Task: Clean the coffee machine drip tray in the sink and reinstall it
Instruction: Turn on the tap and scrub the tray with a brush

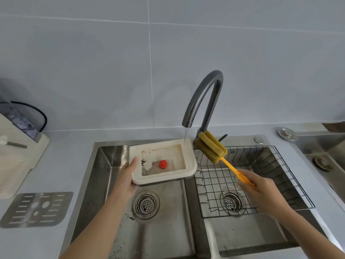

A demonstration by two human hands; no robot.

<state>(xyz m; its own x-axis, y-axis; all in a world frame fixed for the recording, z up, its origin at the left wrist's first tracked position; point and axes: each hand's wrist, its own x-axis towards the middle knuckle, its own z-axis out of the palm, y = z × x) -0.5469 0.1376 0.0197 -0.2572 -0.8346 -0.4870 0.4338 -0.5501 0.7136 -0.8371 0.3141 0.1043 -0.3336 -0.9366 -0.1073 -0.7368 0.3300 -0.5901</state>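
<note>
No text, label, brand, number or sign could be read anywhere in the head view.

Drip tray [188,156] cream, brown-stained, red float [163,164]. Sponge brush [211,148] olive-yellow, orange handle. Sink [104,165] steel, dark-speckled. Grate [37,209] silver, slotted.
</note>
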